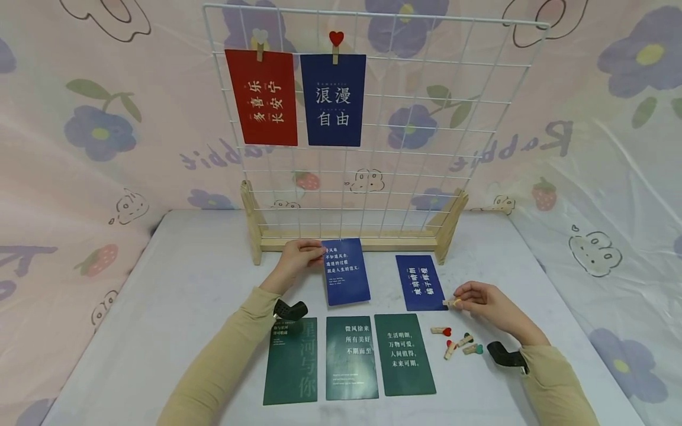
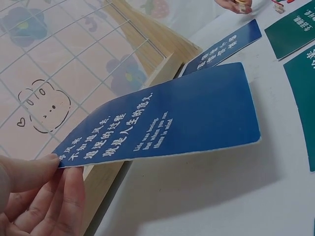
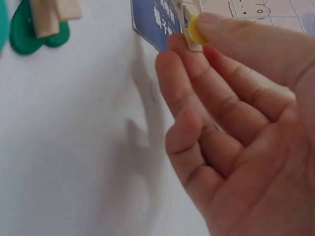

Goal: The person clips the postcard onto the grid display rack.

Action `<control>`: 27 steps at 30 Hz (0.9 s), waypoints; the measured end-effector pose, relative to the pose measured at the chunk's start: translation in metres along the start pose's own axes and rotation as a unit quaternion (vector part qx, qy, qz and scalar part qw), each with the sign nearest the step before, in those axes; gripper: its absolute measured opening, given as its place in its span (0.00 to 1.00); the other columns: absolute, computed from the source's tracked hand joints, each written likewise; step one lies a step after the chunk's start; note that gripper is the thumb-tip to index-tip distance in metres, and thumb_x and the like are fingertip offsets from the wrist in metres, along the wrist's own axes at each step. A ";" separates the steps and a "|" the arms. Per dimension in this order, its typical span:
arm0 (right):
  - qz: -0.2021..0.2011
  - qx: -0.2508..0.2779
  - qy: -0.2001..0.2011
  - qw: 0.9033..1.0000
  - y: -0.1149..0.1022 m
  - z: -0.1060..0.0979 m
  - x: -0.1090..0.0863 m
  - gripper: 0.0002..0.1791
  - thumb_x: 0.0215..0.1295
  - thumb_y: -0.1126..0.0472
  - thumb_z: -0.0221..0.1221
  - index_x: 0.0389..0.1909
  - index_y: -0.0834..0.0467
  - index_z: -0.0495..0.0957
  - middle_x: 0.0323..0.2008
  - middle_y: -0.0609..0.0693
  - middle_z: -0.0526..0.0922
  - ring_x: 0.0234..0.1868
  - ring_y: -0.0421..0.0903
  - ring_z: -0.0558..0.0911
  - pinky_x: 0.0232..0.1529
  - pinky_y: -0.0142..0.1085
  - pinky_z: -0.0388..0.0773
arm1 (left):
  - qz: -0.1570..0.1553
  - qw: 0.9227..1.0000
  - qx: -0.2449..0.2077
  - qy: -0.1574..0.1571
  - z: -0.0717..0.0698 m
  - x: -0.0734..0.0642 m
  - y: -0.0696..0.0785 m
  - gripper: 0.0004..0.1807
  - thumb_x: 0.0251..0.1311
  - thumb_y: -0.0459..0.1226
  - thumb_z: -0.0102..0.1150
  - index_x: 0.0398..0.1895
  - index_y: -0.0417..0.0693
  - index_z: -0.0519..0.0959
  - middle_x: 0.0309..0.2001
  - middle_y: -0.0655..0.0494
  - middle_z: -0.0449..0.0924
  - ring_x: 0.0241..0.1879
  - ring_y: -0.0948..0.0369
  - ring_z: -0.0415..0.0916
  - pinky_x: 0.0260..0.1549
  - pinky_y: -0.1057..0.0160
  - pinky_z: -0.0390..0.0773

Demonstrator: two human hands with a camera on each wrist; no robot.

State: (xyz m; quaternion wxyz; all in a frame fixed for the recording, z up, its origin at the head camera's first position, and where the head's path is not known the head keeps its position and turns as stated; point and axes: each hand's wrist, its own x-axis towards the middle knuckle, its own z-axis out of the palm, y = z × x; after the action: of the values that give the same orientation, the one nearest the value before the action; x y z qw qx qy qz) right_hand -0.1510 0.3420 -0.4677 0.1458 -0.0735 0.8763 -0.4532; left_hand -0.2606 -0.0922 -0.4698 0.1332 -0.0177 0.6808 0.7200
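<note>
My left hand [image 1: 299,260] pinches a blue card [image 1: 346,275] with white writing by its upper left corner. In the left wrist view that blue card [image 2: 197,108] is tilted up off the table, thumb on top and fingers beneath. Over to the right, my right hand [image 1: 487,302] pinches a small wooden clothespin [image 1: 450,303] between thumb and fingers; the right wrist view shows a yellow piece [image 3: 197,30] on it. A second blue card [image 1: 421,283] lies flat just left of the right hand. Several clothespins [image 1: 450,350] with red and green hearts lie below that hand.
A white wire grid [image 1: 415,124] stands in a wooden base [image 1: 346,244] at the back. A red card [image 1: 263,97] and a blue card [image 1: 334,100] hang on it from heart clothespins. Three green cards [image 1: 351,358] lie in a row along the front.
</note>
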 end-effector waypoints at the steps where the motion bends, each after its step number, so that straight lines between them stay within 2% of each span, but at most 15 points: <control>1: 0.002 0.003 0.003 1.000 -0.001 0.000 0.000 0.17 0.64 0.61 0.62 0.48 0.68 0.74 0.39 0.57 0.81 0.35 0.50 0.80 0.29 0.35 0.78 | 0.001 1.000 0.001 0.001 0.000 0.000 0.000 0.19 0.59 0.27 0.62 0.53 0.28 0.75 0.41 0.40 0.81 0.34 0.58 0.80 0.48 0.50 0.78; 11: 0.002 -0.013 0.015 1.000 -0.007 0.002 0.008 0.19 0.67 0.55 0.59 0.51 0.64 0.76 0.48 0.58 0.80 0.42 0.52 0.78 0.38 0.36 0.78 | 0.003 1.000 -0.002 0.007 -0.001 -0.001 -0.001 0.15 0.60 0.27 0.61 0.50 0.31 0.77 0.38 0.43 0.81 0.32 0.59 0.80 0.45 0.52 0.80; 20: 0.001 0.014 0.003 1.000 -0.009 0.009 0.019 0.22 0.67 0.51 0.59 0.52 0.64 0.77 0.47 0.56 0.81 0.45 0.51 0.79 0.45 0.33 0.78 | 0.003 1.000 -0.015 0.009 -0.003 -0.002 0.001 0.16 0.60 0.28 0.61 0.51 0.32 0.77 0.38 0.46 0.81 0.33 0.60 0.80 0.49 0.49 0.77; 27: -0.007 0.014 0.014 1.000 -0.018 0.014 0.028 0.24 0.68 0.49 0.57 0.53 0.63 0.78 0.48 0.54 0.82 0.47 0.52 0.78 0.48 0.35 0.75 | 0.000 1.000 -0.013 0.010 -0.002 -0.003 0.004 0.15 0.60 0.28 0.61 0.51 0.34 0.77 0.39 0.46 0.81 0.32 0.61 0.80 0.45 0.55 0.81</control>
State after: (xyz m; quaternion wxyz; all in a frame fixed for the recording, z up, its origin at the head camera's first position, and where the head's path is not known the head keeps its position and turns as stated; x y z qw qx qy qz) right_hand -0.1725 0.3133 -0.4662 0.1316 -0.0711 0.8711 -0.4677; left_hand -0.2584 -0.0949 -0.4657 0.1257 -0.0269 0.6731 0.7283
